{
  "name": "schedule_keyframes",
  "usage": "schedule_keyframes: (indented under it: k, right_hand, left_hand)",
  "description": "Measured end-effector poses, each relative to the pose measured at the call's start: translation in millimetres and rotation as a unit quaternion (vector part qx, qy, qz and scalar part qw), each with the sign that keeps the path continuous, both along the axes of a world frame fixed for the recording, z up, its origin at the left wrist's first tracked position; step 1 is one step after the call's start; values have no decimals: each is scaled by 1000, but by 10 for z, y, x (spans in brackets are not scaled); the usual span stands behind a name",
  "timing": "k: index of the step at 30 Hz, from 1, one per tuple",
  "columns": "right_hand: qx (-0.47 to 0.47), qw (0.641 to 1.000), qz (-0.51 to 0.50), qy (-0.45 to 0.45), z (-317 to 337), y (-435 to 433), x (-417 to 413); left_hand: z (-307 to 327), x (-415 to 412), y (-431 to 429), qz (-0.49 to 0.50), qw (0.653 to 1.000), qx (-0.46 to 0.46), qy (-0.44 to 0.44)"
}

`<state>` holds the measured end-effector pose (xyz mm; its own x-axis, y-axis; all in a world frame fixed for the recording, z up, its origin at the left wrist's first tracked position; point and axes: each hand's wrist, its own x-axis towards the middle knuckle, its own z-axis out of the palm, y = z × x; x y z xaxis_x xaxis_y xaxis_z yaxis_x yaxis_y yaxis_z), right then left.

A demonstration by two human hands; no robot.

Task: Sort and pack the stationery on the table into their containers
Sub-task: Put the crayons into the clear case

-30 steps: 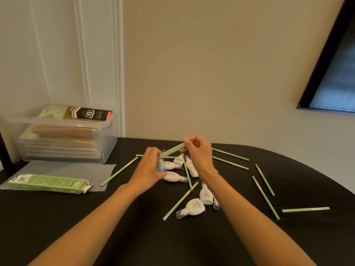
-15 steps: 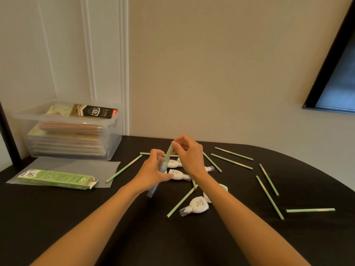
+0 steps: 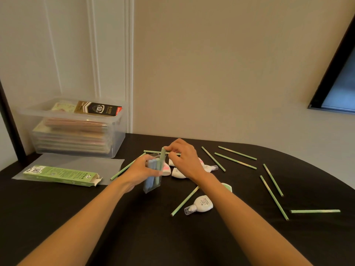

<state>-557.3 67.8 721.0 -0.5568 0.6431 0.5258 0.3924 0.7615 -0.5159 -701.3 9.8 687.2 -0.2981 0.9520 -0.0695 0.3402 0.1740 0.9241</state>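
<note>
Stationery packing early, by the look: clear pouch [image 3: 151, 182] gripped upright in left hand [image 3: 141, 170] over table [image 3: 134, 237], coloured sticks inside. Green stick [image 3: 163, 156] pinched by right hand [image 3: 185, 158], half inserted. Left loose: pencils [image 3: 273, 197], correction tapes [image 3: 201, 205]; green box [image 3: 61, 174] open.

Bin [image 3: 119, 131] back left, carton [image 3: 61, 175] before it (on a sheet [image 3: 82, 161]), pencils [image 3: 273, 197] right

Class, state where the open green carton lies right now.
In the head view, the green carton lies flat at the left, on a translucent sheet in front of the clear bin, left of the left hand.
</note>
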Motion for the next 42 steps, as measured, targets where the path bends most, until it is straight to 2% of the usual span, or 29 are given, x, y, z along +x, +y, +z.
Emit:
schedule_keyframes:
  k: [5,11,13,21,25,29,32,34,36,38,39,40,42]
  right_hand:
    - [67,993,-22,-92,27,55,-47]
    - [67,986,-2,-155,157,61,-99]
    - [56,983,4,-173,117,50,-125]
    - [-28,990,7,-136,38,55,-110]
    - [-73,985,-12,-157,59,114,-78]
    - [-222,972,-26,-72,-45,186,78]
    - [-223,971,-36,-76,-231,172,164]
    - [-227,970,-32,-84,-306,181,187]
    - [-247,962,-23,-115,-351,187,213]
    - [-270,951,-16,-149,-410,175,229]
    - [-277,948,-16,-157,-447,170,237]
    - [-283,946,-14,-157,-474,166,237]
    - [-285,947,-9,-148,-492,153,232]
  left_hand:
    - [-43,-18,-16,8,1000,-10,-11]
    - [-77,-13,41,22,1000,-18,0]
    - [-96,2,55,28,999,-23,4]
    - [-126,70,67,45,997,-61,13]
    - [-78,58,75,-4,999,-40,27]
    - [-54,-11,95,-31,994,-19,104]
    - [-26,-61,118,-18,981,27,190]
    - [-1,-78,109,-45,965,46,254]
    - [-31,-77,94,-86,936,38,340]
    - [-99,-81,74,-110,884,2,455]
    - [-141,-94,65,-111,869,-20,481]
    - [-167,-114,64,-108,870,-35,480]
    - [-151,-126,54,-96,900,-20,425]
